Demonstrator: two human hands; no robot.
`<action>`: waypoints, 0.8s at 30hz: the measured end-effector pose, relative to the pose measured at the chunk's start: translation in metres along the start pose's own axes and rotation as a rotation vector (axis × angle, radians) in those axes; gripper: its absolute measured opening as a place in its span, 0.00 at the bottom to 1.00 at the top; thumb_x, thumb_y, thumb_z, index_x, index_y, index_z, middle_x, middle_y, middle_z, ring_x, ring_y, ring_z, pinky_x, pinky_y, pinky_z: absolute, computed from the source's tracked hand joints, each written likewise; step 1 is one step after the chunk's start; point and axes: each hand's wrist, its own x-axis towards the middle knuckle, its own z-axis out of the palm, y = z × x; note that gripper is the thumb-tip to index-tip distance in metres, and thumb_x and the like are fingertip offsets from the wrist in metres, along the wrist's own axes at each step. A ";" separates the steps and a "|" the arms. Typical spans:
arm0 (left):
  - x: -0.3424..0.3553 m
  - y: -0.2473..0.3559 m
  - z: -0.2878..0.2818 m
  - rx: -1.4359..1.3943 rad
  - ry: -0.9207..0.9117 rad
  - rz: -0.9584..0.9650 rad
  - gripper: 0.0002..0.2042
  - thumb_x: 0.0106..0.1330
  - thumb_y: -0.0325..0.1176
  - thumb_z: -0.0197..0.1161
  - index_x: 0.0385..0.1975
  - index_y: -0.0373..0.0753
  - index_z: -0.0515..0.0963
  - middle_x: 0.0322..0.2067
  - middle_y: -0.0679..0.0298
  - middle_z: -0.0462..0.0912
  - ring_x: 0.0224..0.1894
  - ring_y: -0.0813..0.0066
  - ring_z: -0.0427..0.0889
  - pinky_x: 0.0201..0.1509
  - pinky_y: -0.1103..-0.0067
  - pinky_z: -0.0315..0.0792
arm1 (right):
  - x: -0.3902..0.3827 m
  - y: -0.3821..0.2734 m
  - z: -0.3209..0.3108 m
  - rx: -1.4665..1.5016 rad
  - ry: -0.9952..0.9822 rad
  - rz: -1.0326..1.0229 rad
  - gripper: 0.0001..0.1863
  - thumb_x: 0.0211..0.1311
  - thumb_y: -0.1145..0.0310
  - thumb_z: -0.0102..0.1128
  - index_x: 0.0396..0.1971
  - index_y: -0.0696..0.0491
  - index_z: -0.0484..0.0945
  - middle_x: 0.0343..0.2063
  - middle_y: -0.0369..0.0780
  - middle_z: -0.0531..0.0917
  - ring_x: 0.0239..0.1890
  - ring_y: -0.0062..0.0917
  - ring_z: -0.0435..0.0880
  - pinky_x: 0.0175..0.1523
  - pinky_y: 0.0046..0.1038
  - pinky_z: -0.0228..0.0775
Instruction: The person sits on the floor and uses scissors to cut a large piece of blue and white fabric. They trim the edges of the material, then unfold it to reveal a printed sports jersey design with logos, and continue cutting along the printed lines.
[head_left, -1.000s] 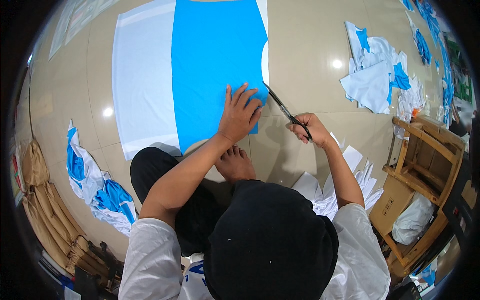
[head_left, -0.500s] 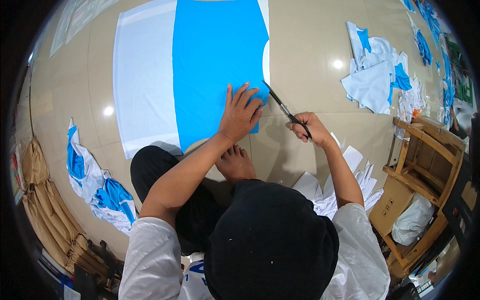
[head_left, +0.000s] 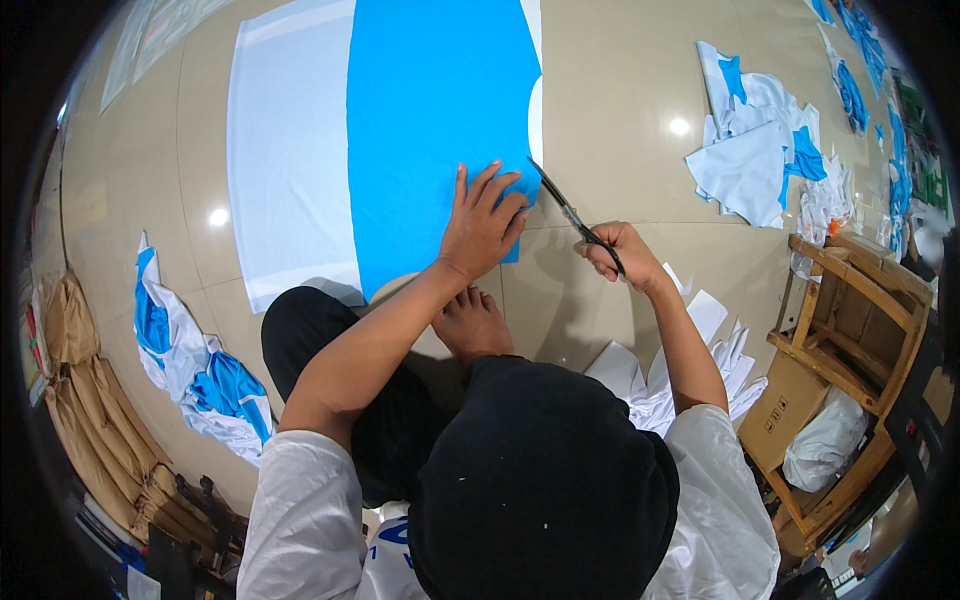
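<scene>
A large piece of fabric [head_left: 430,110], bright blue with a white band [head_left: 290,160] along its left, lies spread on the tiled floor. My left hand [head_left: 486,222] rests on the blue part with its fingers spread, near the right edge. My right hand [head_left: 617,250] grips a pair of black-handled scissors [head_left: 572,215] just right of the cloth. The blades point up and left, their tips at the fabric's curved right edge, where a white strip [head_left: 536,110] shows. Below my left hand, my bare foot [head_left: 472,325] is beside the cloth's lower edge.
White-and-blue cut pieces [head_left: 745,150] lie at the upper right, and a crumpled white-and-blue bundle [head_left: 200,360] is at the left. White scraps [head_left: 625,375] sit under my right forearm. A wooden stool [head_left: 835,345] and a cardboard box [head_left: 785,410] stand at the right. Brown cloth [head_left: 95,400] is at the far left.
Very little differs. The view has shifted slightly, and my hands, the scissors and the fabric keep practically the same places.
</scene>
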 end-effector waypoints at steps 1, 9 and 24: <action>0.000 0.000 0.000 0.001 -0.001 0.001 0.06 0.76 0.37 0.65 0.46 0.46 0.80 0.64 0.61 0.76 0.77 0.50 0.66 0.79 0.32 0.49 | 0.000 0.000 0.000 -0.005 0.001 0.000 0.10 0.64 0.68 0.68 0.25 0.56 0.82 0.14 0.30 0.75 0.14 0.12 0.69 0.21 0.20 0.58; 0.000 -0.001 0.001 0.008 -0.008 0.004 0.06 0.75 0.36 0.65 0.46 0.45 0.80 0.65 0.61 0.75 0.77 0.50 0.65 0.79 0.32 0.49 | 0.001 0.002 -0.002 -0.023 -0.007 -0.003 0.12 0.66 0.69 0.67 0.22 0.54 0.79 0.13 0.29 0.74 0.13 0.11 0.68 0.21 0.20 0.57; 0.000 -0.002 0.002 -0.002 -0.004 0.004 0.06 0.75 0.36 0.66 0.46 0.45 0.79 0.64 0.61 0.75 0.77 0.49 0.66 0.79 0.32 0.50 | 0.000 0.008 0.006 0.052 0.016 -0.018 0.12 0.63 0.71 0.65 0.19 0.54 0.77 0.12 0.30 0.74 0.12 0.12 0.69 0.20 0.21 0.57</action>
